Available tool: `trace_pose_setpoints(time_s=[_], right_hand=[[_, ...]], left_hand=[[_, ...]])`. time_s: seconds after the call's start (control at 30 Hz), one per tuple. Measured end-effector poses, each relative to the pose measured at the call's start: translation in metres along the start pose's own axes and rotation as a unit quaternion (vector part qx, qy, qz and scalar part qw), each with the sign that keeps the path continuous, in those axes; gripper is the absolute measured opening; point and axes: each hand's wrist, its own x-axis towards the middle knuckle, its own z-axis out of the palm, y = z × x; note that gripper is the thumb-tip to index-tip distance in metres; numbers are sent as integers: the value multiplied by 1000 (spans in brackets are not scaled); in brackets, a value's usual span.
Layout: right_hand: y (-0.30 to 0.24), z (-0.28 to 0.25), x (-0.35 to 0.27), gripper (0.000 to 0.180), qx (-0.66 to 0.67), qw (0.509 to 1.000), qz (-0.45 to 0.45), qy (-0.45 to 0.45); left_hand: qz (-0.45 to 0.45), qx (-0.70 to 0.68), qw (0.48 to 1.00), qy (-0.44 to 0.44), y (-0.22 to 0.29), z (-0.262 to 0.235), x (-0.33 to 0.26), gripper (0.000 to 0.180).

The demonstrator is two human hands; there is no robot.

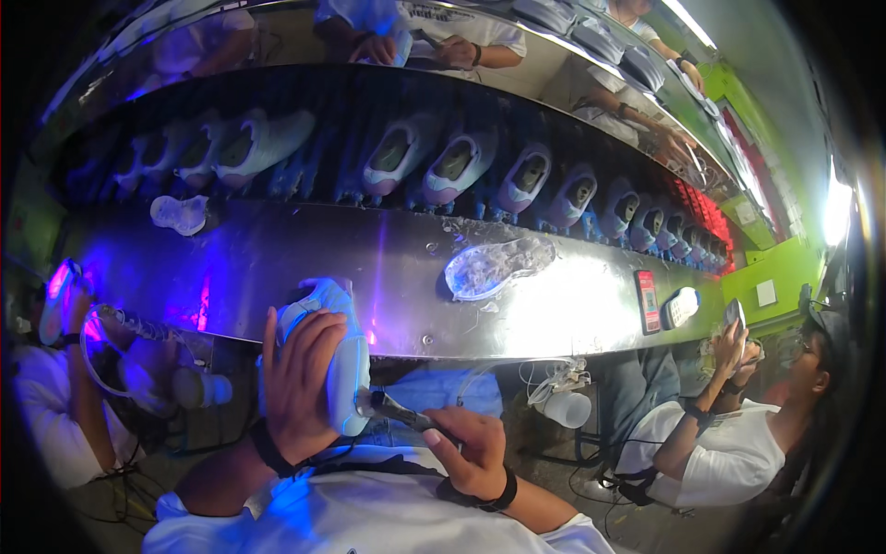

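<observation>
My left hand (300, 383) grips a white and pale blue shoe (340, 351), holding it upright against the near edge of the metal work shelf (277, 268). My right hand (471, 448) holds a small dark-handled brush (399, 412) whose tip touches the lower side of the shoe. Both wrists wear dark bands. A clear, translucent shoe sole (494, 268) lies on the shelf to the right of the shoe, apart from both hands.
A row of white shoes (443, 166) rides on a dark conveyor behind the shelf. Another sole (180, 214) lies at the left. A white cup (565, 406) hangs below the shelf. Seated people work at my left (55, 397) and right (738, 434). A red device (648, 300) lies at the right.
</observation>
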Motion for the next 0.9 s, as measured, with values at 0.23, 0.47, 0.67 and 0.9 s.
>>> trace_pose_setpoints(time_s=[0.23, 0.47, 0.67, 0.9], right_hand=[[-14, -8, -2, 20, -81, 991, -41, 96], [-25, -31, 21, 18, -179, 975, -46, 125], [-23, -43, 56, 20, -238, 962, -108, 85], [-2, -40, 96, 21, -177, 975, -135, 30]], left_hand=[[-29, 17, 998, -48, 21, -5, 33, 83], [-41, 31, 992, -114, 19, -3, 63, 93], [-38, 11, 993, -114, 1, -6, 79, 87], [-34, -47, 994, -91, -27, -11, 90, 76]])
